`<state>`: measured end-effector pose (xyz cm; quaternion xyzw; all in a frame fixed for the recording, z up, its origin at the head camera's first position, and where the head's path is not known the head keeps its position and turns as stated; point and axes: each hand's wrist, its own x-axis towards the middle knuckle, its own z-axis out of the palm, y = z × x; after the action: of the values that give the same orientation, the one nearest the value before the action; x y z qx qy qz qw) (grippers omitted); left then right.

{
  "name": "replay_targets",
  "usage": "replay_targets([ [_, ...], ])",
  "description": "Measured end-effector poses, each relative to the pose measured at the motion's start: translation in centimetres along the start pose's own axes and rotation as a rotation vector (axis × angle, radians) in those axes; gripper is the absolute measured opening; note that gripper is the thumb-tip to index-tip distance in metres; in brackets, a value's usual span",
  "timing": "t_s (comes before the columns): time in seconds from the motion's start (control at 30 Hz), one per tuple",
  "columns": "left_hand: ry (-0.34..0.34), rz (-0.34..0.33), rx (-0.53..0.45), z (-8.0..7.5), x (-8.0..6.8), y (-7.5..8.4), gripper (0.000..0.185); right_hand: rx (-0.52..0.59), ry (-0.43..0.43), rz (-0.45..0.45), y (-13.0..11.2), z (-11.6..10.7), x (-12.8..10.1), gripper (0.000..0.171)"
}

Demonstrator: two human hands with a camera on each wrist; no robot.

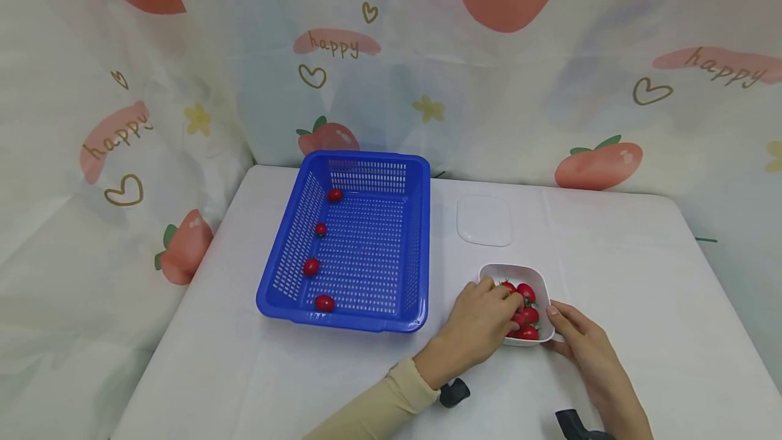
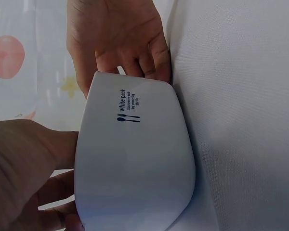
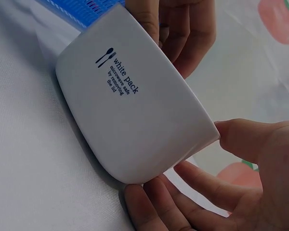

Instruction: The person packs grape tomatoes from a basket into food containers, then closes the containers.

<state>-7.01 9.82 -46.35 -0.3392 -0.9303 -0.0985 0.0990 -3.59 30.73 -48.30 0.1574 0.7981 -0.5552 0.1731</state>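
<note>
Right hand (image 1: 580, 341) is being clamped on the white container (image 3: 135, 137), thumb at rim. Left hand (image 1: 479, 318) is being held inside, over cherry tomatoes (image 1: 526, 292); pinching one or not, can't tell. Tomato transfer apparently being done, direction unclear; light pinch likely being called for next. Farther left, four tomatoes (image 1: 311, 267) are being held in the blue basket (image 1: 373, 243).
</note>
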Motion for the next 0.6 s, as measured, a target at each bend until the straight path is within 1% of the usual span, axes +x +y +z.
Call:
replay_targets([
  [0.3,-0.049,0.002,0.043,0.05,0.29,0.24,0.025,0.002,0.002,0.007,-0.09,0.03,0.02,0.079],
  [0.47,-0.069,0.004,0.054,-0.22,0.25,0.19,0.028,0.002,0.003,0.016,-0.19,0.03,0.06,0.078],
  [0.6,-0.070,0.005,0.047,-0.70,0.09,0.06,0.026,-0.008,0.004,0.013,-0.20,0.03,0.03,0.077],
])
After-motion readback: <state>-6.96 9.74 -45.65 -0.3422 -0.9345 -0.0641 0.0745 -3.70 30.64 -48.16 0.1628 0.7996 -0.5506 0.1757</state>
